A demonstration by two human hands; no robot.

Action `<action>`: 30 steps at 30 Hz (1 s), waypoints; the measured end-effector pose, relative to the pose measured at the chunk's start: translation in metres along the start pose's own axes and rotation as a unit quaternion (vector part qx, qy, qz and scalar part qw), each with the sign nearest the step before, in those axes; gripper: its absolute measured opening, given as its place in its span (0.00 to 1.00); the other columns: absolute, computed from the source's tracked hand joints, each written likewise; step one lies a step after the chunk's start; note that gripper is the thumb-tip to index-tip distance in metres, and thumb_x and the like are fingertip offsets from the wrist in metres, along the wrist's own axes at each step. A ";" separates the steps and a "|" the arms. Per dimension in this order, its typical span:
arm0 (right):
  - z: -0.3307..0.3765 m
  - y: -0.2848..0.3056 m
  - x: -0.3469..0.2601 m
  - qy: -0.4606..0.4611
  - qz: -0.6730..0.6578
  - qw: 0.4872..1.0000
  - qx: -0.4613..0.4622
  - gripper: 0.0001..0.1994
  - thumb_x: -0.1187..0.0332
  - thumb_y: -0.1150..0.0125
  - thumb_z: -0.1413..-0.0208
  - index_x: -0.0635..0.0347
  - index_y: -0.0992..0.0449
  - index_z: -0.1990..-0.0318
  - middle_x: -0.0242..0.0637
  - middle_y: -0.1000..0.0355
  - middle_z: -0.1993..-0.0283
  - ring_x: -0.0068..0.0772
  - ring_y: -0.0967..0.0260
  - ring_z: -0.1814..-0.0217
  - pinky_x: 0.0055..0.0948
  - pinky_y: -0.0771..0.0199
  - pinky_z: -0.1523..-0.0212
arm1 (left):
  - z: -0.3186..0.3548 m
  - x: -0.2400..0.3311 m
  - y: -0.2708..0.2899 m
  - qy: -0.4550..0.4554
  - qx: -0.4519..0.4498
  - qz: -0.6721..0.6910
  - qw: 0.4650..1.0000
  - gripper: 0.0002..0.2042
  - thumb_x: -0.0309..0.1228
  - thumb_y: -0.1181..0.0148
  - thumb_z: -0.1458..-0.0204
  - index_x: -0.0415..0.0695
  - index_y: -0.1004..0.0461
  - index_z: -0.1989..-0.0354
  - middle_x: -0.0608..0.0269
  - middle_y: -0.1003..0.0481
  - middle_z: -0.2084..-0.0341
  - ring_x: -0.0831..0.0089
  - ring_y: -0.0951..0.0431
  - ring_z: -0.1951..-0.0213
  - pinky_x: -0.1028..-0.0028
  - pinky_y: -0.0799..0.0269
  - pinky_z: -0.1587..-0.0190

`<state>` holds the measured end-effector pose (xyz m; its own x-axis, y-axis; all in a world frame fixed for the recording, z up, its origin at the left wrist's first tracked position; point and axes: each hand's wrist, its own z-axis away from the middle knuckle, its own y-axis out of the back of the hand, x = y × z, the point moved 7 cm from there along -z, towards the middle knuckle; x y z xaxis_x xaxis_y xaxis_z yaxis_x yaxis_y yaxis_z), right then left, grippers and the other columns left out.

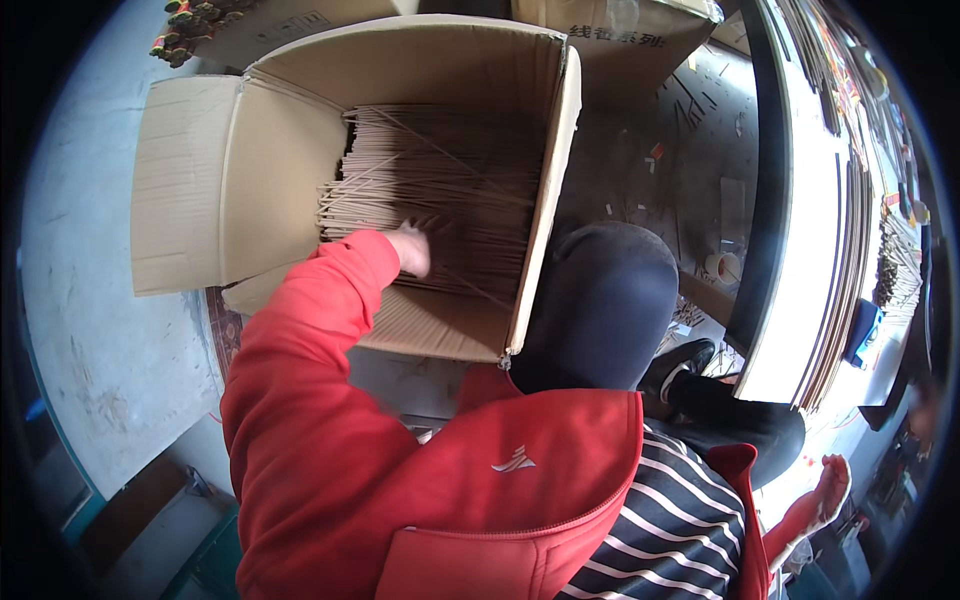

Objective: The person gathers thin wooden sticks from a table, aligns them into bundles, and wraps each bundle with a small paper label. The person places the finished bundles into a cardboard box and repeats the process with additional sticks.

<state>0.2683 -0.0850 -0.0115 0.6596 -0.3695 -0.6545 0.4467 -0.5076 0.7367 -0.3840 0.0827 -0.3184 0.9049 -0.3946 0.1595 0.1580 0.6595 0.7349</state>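
Note:
A large cardboard box (280, 180) stands in front of me with its flaps folded out. Inside lies a thick layer of long, thin brown sticks (385, 180), mostly side by side, with a few crossing at a slant. My left hand (415, 248) reaches into the box, just over or on the sticks. Its fingers look spread and slightly blurred, half in shadow, and no stick shows in its grasp. Off to the lower right, away from the box, my right hand (828, 492) is held out with its fingers loosely extended, and nothing is visible in it.
Bundled sticks with red and yellow wrapping (190, 28) lie at the far left. Behind stands another cardboard box (630, 40). At right, a white-topped table (800, 300) bears rows of long brown sticks (855, 260). A tape roll (722, 267) and scraps litter the floor beside my knee (610, 300).

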 end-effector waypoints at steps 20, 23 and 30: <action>0.014 -0.008 0.011 -0.025 -0.054 0.998 -0.009 0.09 0.71 0.51 0.41 0.61 0.29 0.55 0.35 0.29 0.62 0.26 0.33 0.59 0.23 0.35 0.52 | -0.035 0.008 -0.036 0.050 -0.052 -0.040 0.997 0.28 0.40 0.43 0.56 0.43 0.40 0.46 0.48 0.37 0.49 0.55 0.38 0.45 0.58 0.41 0.45; 0.014 -0.010 0.014 -0.030 -0.058 0.998 -0.003 0.08 0.72 0.50 0.41 0.62 0.29 0.56 0.35 0.29 0.63 0.26 0.33 0.59 0.23 0.36 0.52 | -0.026 0.017 -0.021 0.032 -0.028 -0.012 0.999 0.25 0.39 0.46 0.54 0.42 0.39 0.47 0.46 0.36 0.51 0.52 0.36 0.47 0.58 0.40 0.46; 0.010 -0.011 0.020 -0.034 -0.069 0.997 -0.005 0.08 0.72 0.50 0.42 0.62 0.29 0.57 0.34 0.29 0.63 0.26 0.33 0.59 0.23 0.36 0.52 | -0.015 0.034 -0.009 -0.038 -0.080 -0.018 0.996 0.26 0.41 0.47 0.52 0.40 0.39 0.46 0.45 0.31 0.54 0.51 0.30 0.51 0.60 0.34 0.50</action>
<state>0.2702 -0.0946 -0.0344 0.5496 -0.3482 -0.7594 0.5368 -0.5493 0.6404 -0.3490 0.0734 -0.3292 0.8660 -0.4632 0.1886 0.2562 0.7347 0.6281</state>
